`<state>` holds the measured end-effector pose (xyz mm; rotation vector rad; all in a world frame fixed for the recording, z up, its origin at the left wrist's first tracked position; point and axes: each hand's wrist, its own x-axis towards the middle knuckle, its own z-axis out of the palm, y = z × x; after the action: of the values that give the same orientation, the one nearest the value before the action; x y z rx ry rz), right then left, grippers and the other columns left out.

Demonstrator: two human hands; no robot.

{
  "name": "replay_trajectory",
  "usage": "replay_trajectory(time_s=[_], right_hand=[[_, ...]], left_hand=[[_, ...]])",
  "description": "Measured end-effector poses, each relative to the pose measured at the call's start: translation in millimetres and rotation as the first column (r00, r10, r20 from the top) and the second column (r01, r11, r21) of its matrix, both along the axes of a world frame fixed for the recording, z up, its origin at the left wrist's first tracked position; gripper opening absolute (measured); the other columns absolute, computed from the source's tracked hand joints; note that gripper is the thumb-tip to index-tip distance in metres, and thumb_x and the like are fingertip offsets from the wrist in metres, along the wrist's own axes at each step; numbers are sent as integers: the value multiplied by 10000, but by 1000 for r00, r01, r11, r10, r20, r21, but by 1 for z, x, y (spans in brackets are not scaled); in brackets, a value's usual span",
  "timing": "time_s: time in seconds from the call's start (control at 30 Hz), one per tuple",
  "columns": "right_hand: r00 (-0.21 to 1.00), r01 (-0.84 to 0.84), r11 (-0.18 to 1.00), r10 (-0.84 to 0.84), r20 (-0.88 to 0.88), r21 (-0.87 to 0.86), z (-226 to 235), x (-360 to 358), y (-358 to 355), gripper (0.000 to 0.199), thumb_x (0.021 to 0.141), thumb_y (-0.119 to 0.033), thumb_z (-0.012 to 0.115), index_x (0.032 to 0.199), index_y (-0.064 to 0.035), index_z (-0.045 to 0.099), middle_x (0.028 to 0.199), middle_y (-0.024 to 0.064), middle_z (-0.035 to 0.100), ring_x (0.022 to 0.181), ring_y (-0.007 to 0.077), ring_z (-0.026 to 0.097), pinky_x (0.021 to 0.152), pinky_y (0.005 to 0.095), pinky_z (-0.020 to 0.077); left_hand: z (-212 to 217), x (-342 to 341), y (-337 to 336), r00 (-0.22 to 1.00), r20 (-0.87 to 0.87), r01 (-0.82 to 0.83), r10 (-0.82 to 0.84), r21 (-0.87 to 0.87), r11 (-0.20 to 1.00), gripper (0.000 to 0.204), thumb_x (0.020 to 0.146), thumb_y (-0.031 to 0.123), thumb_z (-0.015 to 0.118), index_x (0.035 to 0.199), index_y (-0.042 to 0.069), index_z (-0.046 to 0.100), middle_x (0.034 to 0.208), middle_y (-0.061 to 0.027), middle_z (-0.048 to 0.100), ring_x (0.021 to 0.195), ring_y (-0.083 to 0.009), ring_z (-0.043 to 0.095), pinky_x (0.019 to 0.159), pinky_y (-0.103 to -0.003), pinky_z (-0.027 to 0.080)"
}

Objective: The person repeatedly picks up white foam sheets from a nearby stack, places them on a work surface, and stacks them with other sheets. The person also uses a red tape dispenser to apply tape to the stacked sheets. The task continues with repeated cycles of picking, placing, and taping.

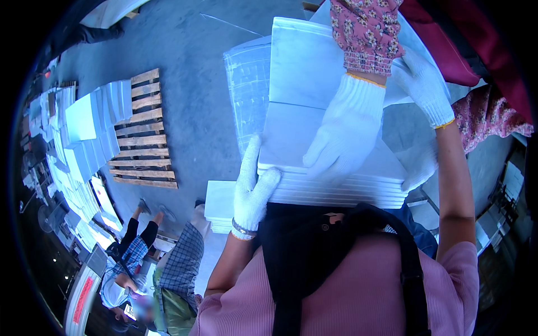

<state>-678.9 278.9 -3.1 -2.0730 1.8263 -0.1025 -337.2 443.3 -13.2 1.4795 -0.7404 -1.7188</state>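
A stack of white square tiles (336,190) lies just in front of my chest. My left hand (253,187), in a white knit glove, is clamped on the stack's near left corner, thumb on top. My right hand (423,84), also gloved, reaches over the stack and lies along the right edge of a farther white tile (302,61); its fingertips are hidden behind a co-worker's wrist. That co-worker, in floral sleeves, presses one gloved hand (344,137) flat on the top tile and has the other (420,165) at the stack's right corner.
A clear plastic sheet (246,89) lies left of the tiles. A smaller tile pile (219,204) stands below it. A wooden pallet (143,131) and rows of upright tiles (84,129) fill the left. Two people (168,263) crouch at the lower left.
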Motion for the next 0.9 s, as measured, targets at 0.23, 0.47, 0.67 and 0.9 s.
replay_trajectory(time_s=[0.23, 0.47, 0.67, 0.9], right_hand=[[986, -44, 992, 62, 153, -117, -7, -5, 5, 361, 905, -274, 598, 1176, -36, 603, 1106, 157, 637, 1013, 312, 609, 909, 349, 463], [948, -19, 995, -13, 318, 95, 6, -4, 5, 475, 912, -348, 576, 1262, -27, 558, 1200, 173, 600, 1139, 311, 559, 989, 363, 410], [945, -165, 953, 80, 317, 252, 20, -13, 1, 1052, 644, -637, 729, 1450, -56, 385, 1391, 204, 463, 1302, 338, 429, 1090, 404, 312], [975, -178, 976, 158, 158, 122, 10, -11, 5, 1066, 602, -558, 768, 1461, -67, 373, 1378, 216, 481, 1297, 369, 439, 1089, 418, 321]], left_hand=[[-3, 4, 5, 1000, 20, 12, -13, 44, 999, 727, 884, 109, 612, 1496, -23, 243, 1485, -164, 362, 1197, -165, 470, 1006, -290, 384], [-5, 2, 10, 999, 10, -33, 33, -4, 999, 713, 890, 93, 610, 1495, -21, 249, 963, -28, 593, 744, -48, 483, 699, -214, 447], [-6, -2, 9, 996, -17, -88, 87, -43, 995, 716, 888, 93, 611, 1495, -20, 248, 916, -14, 586, 721, -47, 473, 673, -214, 434], [-7, 1, 10, 999, 5, -38, 38, -19, 999, 727, 886, 88, 610, 1500, -17, 235, 868, 10, 559, 702, -37, 442, 645, -189, 399]])
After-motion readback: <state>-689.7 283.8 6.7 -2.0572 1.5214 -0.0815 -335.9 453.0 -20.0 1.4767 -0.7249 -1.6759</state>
